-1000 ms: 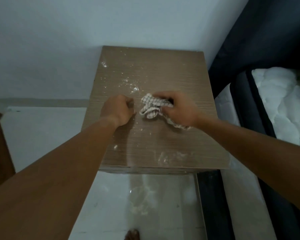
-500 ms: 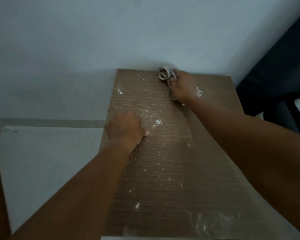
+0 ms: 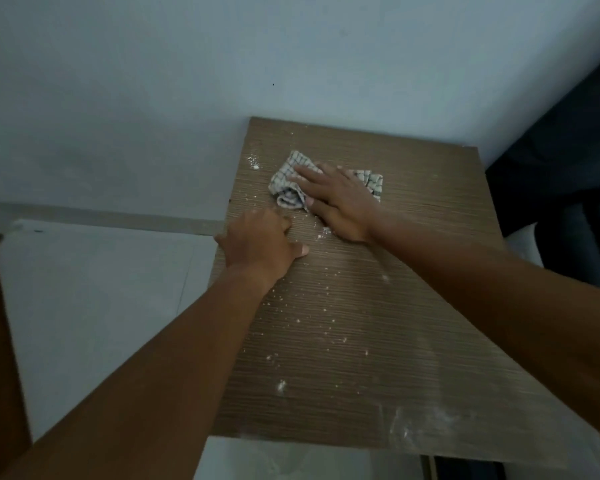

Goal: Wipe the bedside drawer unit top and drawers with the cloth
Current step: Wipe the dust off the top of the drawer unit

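Right hand lies flat on checked cloth, fingers straight and together, pressing it onto the unit surface. Cloth sits crumpled in the far-left part of the surface, near the wall. Left hand rests on the surface just beside the cloth at the left edge, fingers curled, thumb out, holding nothing. White specks scattered over the near part. Dark bed at right.

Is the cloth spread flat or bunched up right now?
Bunched: the cloth lies crumpled in folds under the flat right hand on the unit top.
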Demonstrator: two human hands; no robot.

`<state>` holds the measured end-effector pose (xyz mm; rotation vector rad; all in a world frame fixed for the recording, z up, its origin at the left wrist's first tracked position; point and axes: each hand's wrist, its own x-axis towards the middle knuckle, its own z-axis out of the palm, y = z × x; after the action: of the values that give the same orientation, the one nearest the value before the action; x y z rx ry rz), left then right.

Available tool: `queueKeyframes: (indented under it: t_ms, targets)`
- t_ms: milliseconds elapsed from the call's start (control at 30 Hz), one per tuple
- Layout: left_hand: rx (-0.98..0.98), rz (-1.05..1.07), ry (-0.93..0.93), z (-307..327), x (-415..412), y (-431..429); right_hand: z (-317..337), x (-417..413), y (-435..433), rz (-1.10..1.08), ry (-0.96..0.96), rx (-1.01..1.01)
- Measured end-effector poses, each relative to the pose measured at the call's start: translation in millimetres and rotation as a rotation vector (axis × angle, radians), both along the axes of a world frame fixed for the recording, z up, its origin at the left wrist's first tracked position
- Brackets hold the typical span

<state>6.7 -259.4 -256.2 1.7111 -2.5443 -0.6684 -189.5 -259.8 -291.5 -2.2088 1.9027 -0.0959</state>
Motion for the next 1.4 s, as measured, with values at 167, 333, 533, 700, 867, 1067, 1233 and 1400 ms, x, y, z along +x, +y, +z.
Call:
queueKeyframes:
  t_ms: [167, 333, 533, 700, 867, 1067, 1233, 1400]
  targets:
    - [0.024, -0.015, 0.236, 4.2, 25.4, 17.9, 1.6, 12.9, 66.3, 0.083, -0.022, 0.023]
    - [-0.008, 0.029, 0.197, 4.0, 43.8, 37.5, 5.6, 30.0, 125.5, 0.15, -0.045, 0.046]
    - [0.04, 0.204, 0.191, 4.9, 46.3, 56.5, 2.1, 45.9, 186.3, 0.235, -0.187, 0.018]
    - [0.043, 0.328, 0.191, 3.7, 42.8, 64.6, -4.1, 54.2, 209.1, 0.31, -0.33, -0.084]
    - [0.063, 0.402, 0.195, 11.8, 42.0, 55.5, 25.4, 56.0, 174.1, 0.097, -0.417, -0.231]
    - [0.104, 0.486, 0.249, 13.8, 49.8, 28.7, 56.3, 47.6, 49.4, -0.273, -0.539, -0.313]
    - [0.078, 0.414, 0.271, 9.0, 58.2, 27.0, 57.8, 35.0, -45.1, -0.474, -0.457, -0.404]
    - [0.057, 0.373, 0.289, 4.4, 60.5, 21.0, 29.5, 19.0, -99.4, -0.536, -0.351, -0.324]
